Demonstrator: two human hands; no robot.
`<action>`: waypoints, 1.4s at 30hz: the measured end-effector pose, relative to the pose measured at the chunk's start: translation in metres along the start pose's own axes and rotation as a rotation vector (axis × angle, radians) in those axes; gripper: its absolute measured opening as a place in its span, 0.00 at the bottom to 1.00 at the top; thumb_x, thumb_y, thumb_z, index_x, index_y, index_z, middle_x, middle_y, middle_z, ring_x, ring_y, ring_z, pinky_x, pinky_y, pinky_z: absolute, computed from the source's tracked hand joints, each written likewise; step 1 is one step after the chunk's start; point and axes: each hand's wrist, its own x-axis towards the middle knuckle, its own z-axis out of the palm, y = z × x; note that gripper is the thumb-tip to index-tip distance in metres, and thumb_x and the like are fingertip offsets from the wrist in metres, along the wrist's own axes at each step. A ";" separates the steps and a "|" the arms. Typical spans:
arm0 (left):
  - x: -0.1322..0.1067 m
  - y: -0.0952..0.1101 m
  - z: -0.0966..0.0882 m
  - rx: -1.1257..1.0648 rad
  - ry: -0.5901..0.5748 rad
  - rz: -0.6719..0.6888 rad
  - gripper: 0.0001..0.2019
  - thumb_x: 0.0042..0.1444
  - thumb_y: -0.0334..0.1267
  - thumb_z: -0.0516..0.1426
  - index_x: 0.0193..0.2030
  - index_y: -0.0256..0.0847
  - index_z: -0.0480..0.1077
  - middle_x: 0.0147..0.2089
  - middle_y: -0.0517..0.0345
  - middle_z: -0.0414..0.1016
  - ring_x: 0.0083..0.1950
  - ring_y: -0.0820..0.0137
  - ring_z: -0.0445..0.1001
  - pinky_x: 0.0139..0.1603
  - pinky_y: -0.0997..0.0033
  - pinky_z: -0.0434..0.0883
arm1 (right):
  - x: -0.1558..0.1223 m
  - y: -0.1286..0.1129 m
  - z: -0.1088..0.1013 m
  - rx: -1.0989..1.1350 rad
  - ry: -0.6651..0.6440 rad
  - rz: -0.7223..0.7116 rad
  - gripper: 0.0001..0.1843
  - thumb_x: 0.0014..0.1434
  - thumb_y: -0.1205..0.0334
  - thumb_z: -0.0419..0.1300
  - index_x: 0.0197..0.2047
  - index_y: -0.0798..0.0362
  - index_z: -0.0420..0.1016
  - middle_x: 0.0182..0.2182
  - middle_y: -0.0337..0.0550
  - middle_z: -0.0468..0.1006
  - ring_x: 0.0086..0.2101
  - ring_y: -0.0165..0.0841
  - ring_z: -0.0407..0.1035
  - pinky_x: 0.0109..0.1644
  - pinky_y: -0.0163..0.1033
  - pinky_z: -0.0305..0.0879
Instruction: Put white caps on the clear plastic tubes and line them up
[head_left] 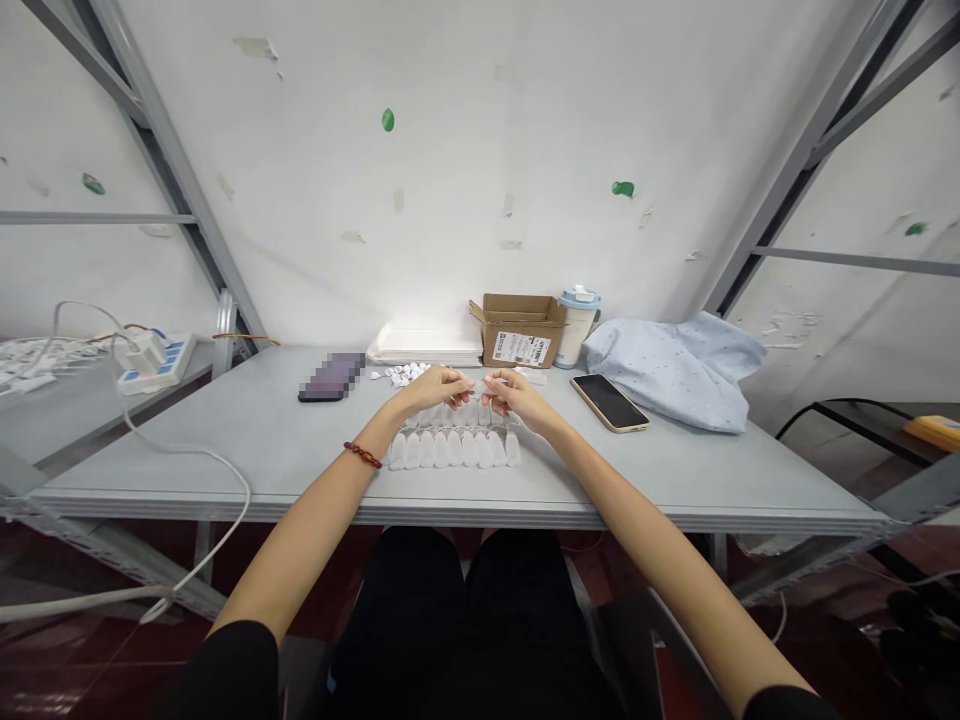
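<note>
Head view: both forearms reach from the bottom edge over the grey table point(675, 480); the dark lap below is cut off.
Bracelet: a dark red bead bracelet point(363, 455) sits on the left wrist.
Tray: a clear tray point(393, 462) lies near the table's front edge, with a row of white oblong pieces point(454, 449) in it.
Left hand: the left hand point(439, 385) is over the tray's far side, fingers curled in with the tips close together.
Right hand: the right hand point(514, 392) is just beside it, fingers bent the same way.
Hard to make out: whether either hand pinches a piece is too small to tell.
Loose pieces: a small heap of white bits point(405, 373) lies just beyond the left hand.
Phones: a dark phone point(331, 377) lies to the left, blurred out; a second phone point(609, 402) lies to the right, screen up and off.
Box: an open cardboard box point(521, 325) carries a white label point(521, 348) with a barcode; its print is unreadable.
Behind: a stack of white trays point(424, 345), a lidded cup point(577, 325) and a pale blue cloth point(675, 365) stand against the wall.
</note>
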 end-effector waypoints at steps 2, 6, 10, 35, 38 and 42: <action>0.001 0.000 0.000 -0.041 0.024 -0.032 0.24 0.48 0.58 0.60 0.27 0.34 0.72 0.28 0.52 0.73 0.29 0.71 0.70 0.33 0.68 0.69 | 0.001 0.001 0.000 -0.041 0.035 -0.018 0.22 0.50 0.43 0.62 0.36 0.53 0.64 0.24 0.38 0.74 0.17 0.22 0.57 0.19 0.30 0.51; 0.003 -0.001 -0.001 -0.098 0.066 -0.080 0.23 0.48 0.57 0.60 0.26 0.34 0.72 0.27 0.52 0.73 0.28 0.72 0.68 0.29 0.70 0.68 | 0.004 0.004 -0.002 -0.139 0.083 -0.093 0.22 0.48 0.46 0.64 0.39 0.55 0.68 0.25 0.38 0.74 0.19 0.23 0.58 0.20 0.31 0.53; 0.006 -0.006 -0.002 -0.133 0.071 -0.100 0.24 0.50 0.57 0.60 0.27 0.33 0.73 0.27 0.52 0.72 0.27 0.73 0.68 0.28 0.70 0.67 | 0.007 0.006 -0.003 -0.167 0.062 -0.144 0.22 0.50 0.46 0.61 0.39 0.56 0.72 0.25 0.39 0.73 0.20 0.24 0.58 0.20 0.32 0.55; 0.004 -0.004 -0.001 -0.027 0.069 0.005 0.24 0.51 0.58 0.57 0.31 0.34 0.75 0.35 0.47 0.77 0.33 0.69 0.73 0.34 0.69 0.70 | 0.003 0.002 -0.003 -0.184 0.120 -0.112 0.24 0.53 0.42 0.57 0.21 0.53 0.61 0.17 0.34 0.63 0.17 0.23 0.55 0.21 0.32 0.52; 0.004 -0.002 0.001 -0.053 0.081 -0.057 0.25 0.52 0.58 0.57 0.29 0.33 0.74 0.32 0.48 0.76 0.30 0.71 0.72 0.32 0.70 0.69 | 0.004 0.003 -0.003 -0.193 0.120 -0.124 0.23 0.52 0.42 0.57 0.22 0.54 0.62 0.17 0.34 0.63 0.17 0.23 0.55 0.21 0.32 0.53; 0.003 -0.002 0.001 -0.055 0.086 -0.048 0.22 0.52 0.54 0.59 0.27 0.32 0.73 0.28 0.50 0.76 0.26 0.74 0.69 0.31 0.71 0.68 | 0.004 0.004 -0.003 -0.220 0.098 -0.123 0.22 0.53 0.43 0.56 0.21 0.53 0.61 0.15 0.33 0.62 0.17 0.24 0.54 0.21 0.32 0.52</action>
